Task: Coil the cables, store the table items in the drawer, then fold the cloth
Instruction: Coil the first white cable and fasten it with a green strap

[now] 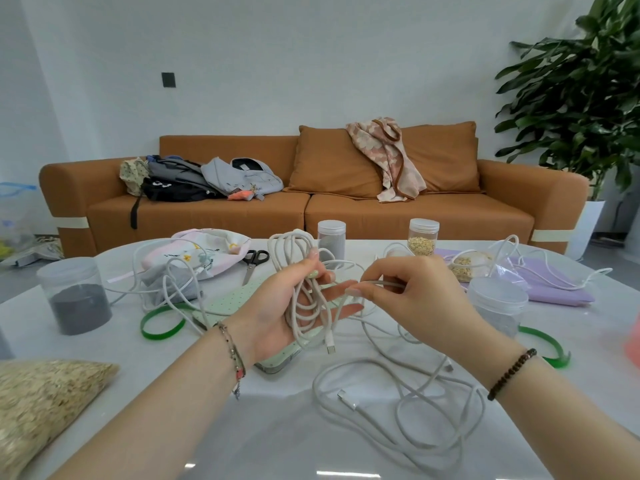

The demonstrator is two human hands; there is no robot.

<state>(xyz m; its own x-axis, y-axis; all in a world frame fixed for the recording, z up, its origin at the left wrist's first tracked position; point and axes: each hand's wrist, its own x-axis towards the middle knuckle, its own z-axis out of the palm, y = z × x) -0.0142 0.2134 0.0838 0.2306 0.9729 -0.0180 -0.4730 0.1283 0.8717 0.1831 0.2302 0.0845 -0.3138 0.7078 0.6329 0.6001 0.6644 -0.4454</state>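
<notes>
Left hand: palm up above the tabletop, thumb pressed over a looped white cable bundle; a connector end dangles below the palm.
Right hand: thumb and forefinger pinching the free strand of that cable just beside the left fingers.
Loose cable: uncoiled, sprawled on the near tabletop.
Third cable: across the purple cloth, far right.
Scissors: flat beyond the left hand.
Jar of dark powder: upright, far left.
</notes>
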